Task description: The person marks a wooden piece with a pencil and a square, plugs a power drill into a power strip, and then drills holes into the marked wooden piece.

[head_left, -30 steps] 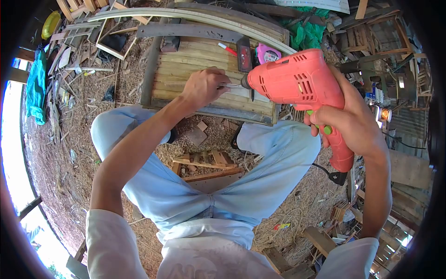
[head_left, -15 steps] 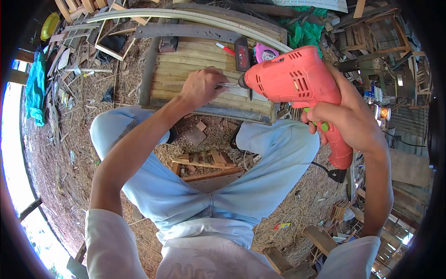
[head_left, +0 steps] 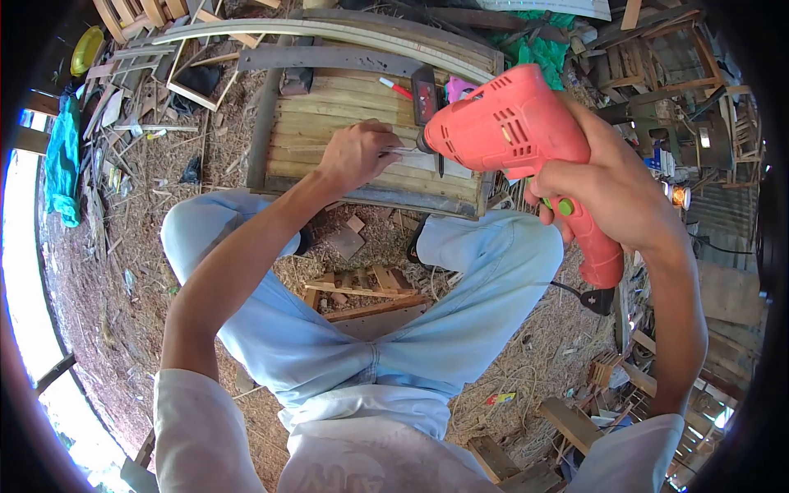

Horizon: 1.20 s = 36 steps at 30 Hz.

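My right hand (head_left: pixel 608 185) is wrapped round the handle of a red power drill (head_left: pixel 497 123). The drill's dark chuck points left, close to the fingers of my left hand (head_left: pixel 355 154). That left hand is closed over the slatted wooden bench top (head_left: pixel 329 111), pinching a thin pale strip (head_left: pixel 407 151) whose kind I cannot make out. The bit's tip and its contact with the strip are hard to see. Beside the chuck lie a dark pencil-like stick (head_left: pixel 440 164), a black and red block-shaped tool (head_left: pixel 424 94) and a pink tape measure (head_left: pixel 459 88), partly behind the drill.
A red and white marker (head_left: pixel 396 88) and a long handsaw blade (head_left: pixel 329 57) lie toward the bench's back. A long curved strip (head_left: pixel 353 31) crosses behind them. Wood scraps (head_left: pixel 362 312) and shavings cover the ground; a dark cord (head_left: pixel 567 287) hangs near the drill's base.
The drill has shifted slightly left and up, and now covers more of the tape measure. My left hand stays in nearly the same spot.
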Motion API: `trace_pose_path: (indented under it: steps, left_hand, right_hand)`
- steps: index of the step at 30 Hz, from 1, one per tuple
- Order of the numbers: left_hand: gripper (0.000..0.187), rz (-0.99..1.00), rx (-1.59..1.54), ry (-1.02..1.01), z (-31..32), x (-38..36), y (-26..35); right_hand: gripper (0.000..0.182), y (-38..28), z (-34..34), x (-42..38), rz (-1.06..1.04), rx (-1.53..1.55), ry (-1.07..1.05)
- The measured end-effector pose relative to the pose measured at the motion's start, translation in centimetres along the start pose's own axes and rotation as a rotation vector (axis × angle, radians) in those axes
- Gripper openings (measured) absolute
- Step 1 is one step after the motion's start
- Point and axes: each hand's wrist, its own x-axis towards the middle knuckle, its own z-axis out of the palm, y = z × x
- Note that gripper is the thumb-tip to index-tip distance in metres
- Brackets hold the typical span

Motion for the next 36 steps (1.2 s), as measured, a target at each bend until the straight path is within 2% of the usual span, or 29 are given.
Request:
trace_pose_path:
  steps: [2, 6, 8, 9, 11, 12, 14, 15, 17, 18, 20, 23, 24, 26, 29, 34, 36]
  left_hand:
    - [0.019, 0.01, -0.002, 0.004, 0.0, 0.0, 0.0]
    - [0.019, -0.005, 0.026, -0.042, 0.0, 0.2, -0.2]
    - [0.019, 0.012, 0.024, -0.027, 0.2, 0.3, -0.3]
    - [0.019, 0.023, 0.018, -0.017, 0.3, 0.3, -0.4]
    - [0.02, 0.004, 0.03, -0.033, -0.2, 0.3, 0.0]
    - [0.02, -0.016, 0.04, -0.052, -0.2, 0.2, 0.1]
    - [0.02, 0.01, 0.04, -0.033, 0.2, 0.2, -0.2]
    - [0.02, 0.037, 0.041, -0.013, 0.2, 0.2, -0.4]
    - [0.02, 0.022, 0.022, -0.015, 0.3, 0.1, -0.5]
    - [0.02, 0.005, 0.004, -0.016, 0.3, 0.1, -0.5]
    - [0.02, -0.004, -0.006, -0.023, 0.1, 0.1, -0.2]
    - [0.02, 0.009, -0.009, -0.014, 0.1, 0.2, -0.3]
    - [0.02, 0.027, -0.005, 0.004, 0.2, 0.1, -0.3]
    - [0.02, 0.019, 0.004, -0.009, 0.2, 0.1, -0.4]
    - [0.021, 0.012, 0.012, -0.021, 0.2, 0.1, -0.3]
    - [0.021, -0.01, 0.022, -0.046, 0.2, 0.3, -0.5]
    - [0.02, 0.057, 0.031, -0.009, 0.3, 0.2, -0.6]
  right_hand:
    - [0.065, 0.0, -0.1, 0.4, -0.07, -0.11, -0.039]
    - [0.067, -1.3, -0.1, 0.6, -0.078, -0.289, -0.035]
    - [0.069, -0.4, 0.1, 1.0, -0.288, -0.458, 0.03]
    - [0.069, 0.6, 0.2, 1.4, -0.289, -0.458, 0.031]
    - [0.07, 2.2, 0.2, 2.3, -0.712, -0.652, 0.083]
    - [0.07, 1.9, 0.5, 2.0, -0.712, -0.652, 0.08]
    - [0.069, 0.8, 1.2, 0.6, -0.485, -0.478, 0.076]
    - [0.069, 0.0, 1.2, 0.2, -0.487, -0.478, 0.072]
    - [0.068, -1.2, 1.1, -0.4, -0.031, -0.141, 0.001]
    - [0.068, -0.7, 1.0, -0.4, -0.032, -0.146, 0.001]
    - [0.051, 0.8, 0.6, -0.1, -0.024, 0.088, 0.01]
    - [0.05, 0.6, 0.2, -0.3, 0.028, 0.094, 0.0]
    - [0.05, 0.5, 0.3, -0.3, 0.03, 0.098, 0.001]
    - [0.064, -0.1, 0.6, -0.2, -0.014, -0.002, -0.005]
    - [0.064, -1.0, 1.2, -0.3, -0.059, -0.158, 0.006]
    - [0.066, -1.4, 1.3, -0.3, -0.053, -0.184, -0.006]
    - [0.066, -1.3, 1.4, -0.3, -0.051, -0.178, -0.011]
